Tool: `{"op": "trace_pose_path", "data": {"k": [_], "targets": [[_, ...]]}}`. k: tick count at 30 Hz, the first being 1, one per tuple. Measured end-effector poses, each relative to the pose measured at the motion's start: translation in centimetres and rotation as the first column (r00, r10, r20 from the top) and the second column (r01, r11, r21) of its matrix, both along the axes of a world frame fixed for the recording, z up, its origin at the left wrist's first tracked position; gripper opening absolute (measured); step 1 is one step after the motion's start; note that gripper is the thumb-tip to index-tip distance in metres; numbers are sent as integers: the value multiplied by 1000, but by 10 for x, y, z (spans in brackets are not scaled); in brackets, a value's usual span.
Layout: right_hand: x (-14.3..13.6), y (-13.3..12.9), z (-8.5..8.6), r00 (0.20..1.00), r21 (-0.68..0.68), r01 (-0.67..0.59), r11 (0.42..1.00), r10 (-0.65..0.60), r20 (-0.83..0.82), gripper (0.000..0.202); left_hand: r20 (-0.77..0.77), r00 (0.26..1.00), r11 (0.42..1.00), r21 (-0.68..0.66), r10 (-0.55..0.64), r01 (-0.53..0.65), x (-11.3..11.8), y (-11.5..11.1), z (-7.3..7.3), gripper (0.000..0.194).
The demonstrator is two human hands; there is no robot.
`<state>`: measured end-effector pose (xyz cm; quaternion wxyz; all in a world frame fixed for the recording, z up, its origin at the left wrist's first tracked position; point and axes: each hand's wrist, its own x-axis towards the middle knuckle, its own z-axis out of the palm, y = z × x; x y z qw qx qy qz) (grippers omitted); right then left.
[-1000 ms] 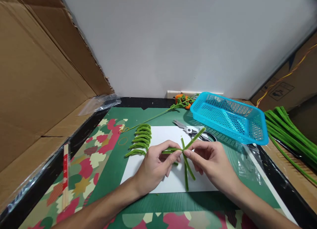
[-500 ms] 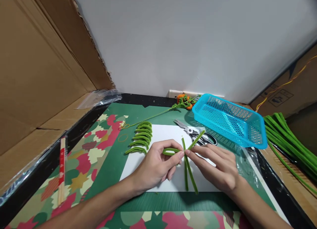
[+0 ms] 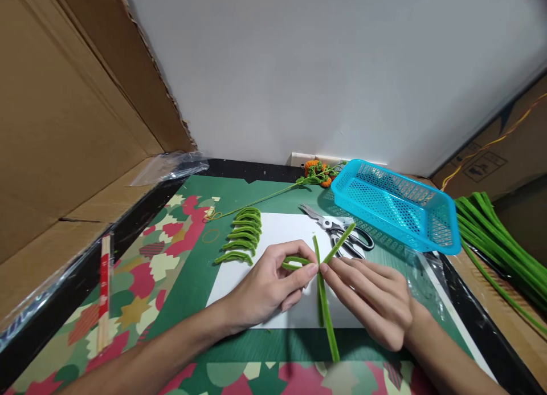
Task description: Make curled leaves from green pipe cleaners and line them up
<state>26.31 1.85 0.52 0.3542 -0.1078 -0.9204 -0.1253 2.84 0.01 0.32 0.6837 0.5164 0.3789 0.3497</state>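
Green pipe cleaners (image 3: 327, 321) cross between my two hands above a white sheet of paper (image 3: 277, 227). My left hand (image 3: 282, 278) pinches them near the crossing, with a bent loop of green stem inside its curled fingers. Thumb and index finger of my right hand (image 3: 371, 298) close on the same crossing from the right. One piece slants up to the right, another stands up short, and two ends hang downward. Left of my hands, a row of several bent green pipe cleaner pieces (image 3: 244, 232) lies partly on the paper. Scissors (image 3: 327, 224) rest behind my right hand.
A blue plastic basket (image 3: 397, 212) stands at the back right, beside a bundle of long green pipe cleaners (image 3: 499, 241). An orange flower on a green stem (image 3: 316, 170) lies behind. Wrapped chopsticks (image 3: 105, 292) lie at left near cardboard (image 3: 77, 87).
One hanging pipe cleaner end has swung closer to me and looks longer. My right hand has rolled slightly, its fingers lower. My left hand keeps its pinch.
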Motion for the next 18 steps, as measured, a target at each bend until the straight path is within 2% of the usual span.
{"op": "trace_pose_path", "data": {"k": [2,4,6,7,8,9,11,12,13,14,15,16,17,18], "targets": [[-2,1,-4,1000,22,1,1000,-1,-26,40,-29,1000,1000,15,-1,1,-1,-2,0,23],[-5,3,-8,998,9,7,1000,-6,-70,36,-110,994,996,88,18,-9,-1,-4,1,20],[-9,3,-13,994,-24,6,1000,-9,-110,33,-230,969,963,270,88,-23,-1,-6,2,16],[-11,2,-14,992,-42,-2,999,-4,-130,32,-272,952,919,394,141,-23,-1,-7,3,14],[-14,0,-16,987,-64,-9,998,-2,-160,31,-292,936,850,526,197,-15,-2,-7,3,12],[-16,-3,-16,980,-104,-8,995,-13,-197,30,-288,926,757,653,244,3,-3,-7,2,12],[-21,-11,-14,956,-279,-11,960,-72,-283,27,-247,924,517,854,293,64,-6,-5,0,17],[-24,-15,-12,939,-426,-22,905,-127,-319,24,-231,924,385,917,304,102,-9,-3,-1,21],[-26,-19,-9,920,-586,-75,807,-170,-352,20,-224,923,257,956,313,145,-12,-2,-2,24],[-29,-22,-5,899,-741,-142,656,-228,-374,12,-224,922,147,972,316,186,-16,-1,-3,26],[-30,-24,-1,892,-871,-220,439,-270,-361,12,-227,916,76,974,330,214,-19,0,-4,27],[-32,-25,2,895,-934,-298,197,-284,-345,17,-242,906,53,970,348,239,-21,0,-5,28],[-33,-25,5,894,-934,-358,-3,-289,-342,21,-264,892,77,964,366,254,-23,-1,-6,28],[-33,-25,7,895,-910,-390,-141,-289,-338,26,-298,867,159,954,400,255,-23,-2,-6,27]]}}
